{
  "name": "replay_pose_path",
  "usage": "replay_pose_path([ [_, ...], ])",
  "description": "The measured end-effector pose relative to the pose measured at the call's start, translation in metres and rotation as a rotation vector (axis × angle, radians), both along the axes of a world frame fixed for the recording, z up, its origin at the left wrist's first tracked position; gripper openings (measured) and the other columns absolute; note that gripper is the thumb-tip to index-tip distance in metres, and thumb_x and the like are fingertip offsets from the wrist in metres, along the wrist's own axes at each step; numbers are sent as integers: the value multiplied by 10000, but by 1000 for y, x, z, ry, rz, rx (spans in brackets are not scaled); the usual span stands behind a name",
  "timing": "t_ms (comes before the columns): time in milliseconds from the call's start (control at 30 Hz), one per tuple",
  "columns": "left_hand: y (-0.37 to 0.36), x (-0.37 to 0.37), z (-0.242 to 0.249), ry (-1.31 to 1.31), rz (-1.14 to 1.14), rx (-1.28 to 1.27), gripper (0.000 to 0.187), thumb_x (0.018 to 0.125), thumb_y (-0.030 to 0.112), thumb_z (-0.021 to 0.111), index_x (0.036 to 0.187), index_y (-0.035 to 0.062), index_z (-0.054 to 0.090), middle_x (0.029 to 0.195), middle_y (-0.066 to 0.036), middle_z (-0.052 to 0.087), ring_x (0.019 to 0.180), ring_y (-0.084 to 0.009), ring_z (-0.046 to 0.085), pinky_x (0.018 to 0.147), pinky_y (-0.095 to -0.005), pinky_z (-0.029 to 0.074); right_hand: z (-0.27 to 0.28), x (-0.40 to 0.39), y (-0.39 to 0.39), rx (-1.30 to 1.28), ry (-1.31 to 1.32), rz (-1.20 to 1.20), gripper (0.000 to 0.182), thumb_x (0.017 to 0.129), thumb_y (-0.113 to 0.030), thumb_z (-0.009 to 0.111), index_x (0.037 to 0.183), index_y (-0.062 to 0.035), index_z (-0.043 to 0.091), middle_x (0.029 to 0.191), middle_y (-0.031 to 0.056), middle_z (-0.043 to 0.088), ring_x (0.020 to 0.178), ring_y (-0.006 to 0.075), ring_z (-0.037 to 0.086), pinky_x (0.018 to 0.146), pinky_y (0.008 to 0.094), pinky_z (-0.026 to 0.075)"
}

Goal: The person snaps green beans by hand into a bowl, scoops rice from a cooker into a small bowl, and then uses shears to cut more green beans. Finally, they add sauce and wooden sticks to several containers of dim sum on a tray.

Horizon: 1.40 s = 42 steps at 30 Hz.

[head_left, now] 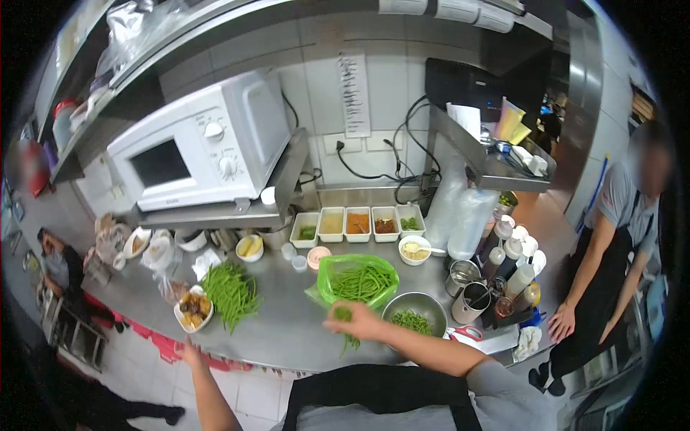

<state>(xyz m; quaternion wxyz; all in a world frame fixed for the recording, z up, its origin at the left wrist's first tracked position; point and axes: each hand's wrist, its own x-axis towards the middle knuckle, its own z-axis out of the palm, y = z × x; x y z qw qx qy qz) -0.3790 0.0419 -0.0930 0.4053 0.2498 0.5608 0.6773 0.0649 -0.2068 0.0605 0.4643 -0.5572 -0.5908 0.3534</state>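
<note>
My right hand (359, 322) is closed around a bunch of green beans (343, 314), in front of the green plastic bag (322, 276). More green beans (359, 284) lie inside that bag, and a few loose ones (349, 343) sit on the counter under the hand. To its right, a steel bowl (392, 305) holds cut green bean pieces (411, 322). My left hand (190, 352) is at the counter's front edge, just below a white bowl of dark and yellowish food (194, 310); its fingers are hard to make out. Beside that bowl lies a large pile of green beans (230, 294).
Red-handled scissors (467, 332) lie right of the steel bowl, near bottles (514, 258) and a utensil container (471, 302). White seasoning tubs (358, 224) line the wall. A microwave (205, 140) sits on a shelf. A person (611, 223) stands at right, hand on the counter.
</note>
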Motion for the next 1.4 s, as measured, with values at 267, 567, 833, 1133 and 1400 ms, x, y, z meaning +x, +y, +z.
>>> replay_pose_path([
  [267, 65, -57, -29, -248, -339, -189, 383, 899, 292, 465, 1209, 94, 359, 999, -168, 517, 785, -249, 536, 615, -359, 487, -97, -39, 72, -115, -863, 267, 327, 749, -289, 634, 1031, -128, 595, 970, 119, 580, 901, 311, 580, 758, 417, 475],
  [567, 68, -55, -20, -125, -560, -199, 222, 923, 219, 385, 1073, 62, 433, 807, -148, 598, 574, -221, 578, 467, -265, 476, -111, -35, 92, -219, -956, 184, 342, 742, -258, 640, 1057, -134, 596, 1047, 101, 569, 937, 290, 577, 773, 414, 480],
  [833, 63, -26, -14, -160, -605, -52, 347, 910, 190, 453, 1191, -12, 431, 1081, -129, 568, 895, -228, 597, 698, -327, 528, -119, -33, 93, -246, -909, 124, 276, 680, -160, 580, 952, -155, 630, 924, 132, 615, 861, 310, 591, 751, 427, 473],
  [1133, -32, -16, 36, 31, -429, -90, 321, 834, 17, 336, 1149, -37, 363, 883, -167, 589, 653, -209, 624, 543, -279, 544, -105, -37, 96, -145, -889, 137, 289, 715, -248, 669, 919, -51, 611, 922, 171, 598, 853, 347, 571, 764, 410, 459],
  [1400, -114, 30, 48, -69, -613, -120, 275, 849, 84, 382, 1076, -52, 458, 836, -175, 644, 628, -208, 648, 594, -281, 554, -108, -28, 118, -132, -917, 20, 383, 740, -290, 660, 991, -8, 593, 1015, 192, 585, 923, 357, 561, 804, 415, 453],
])
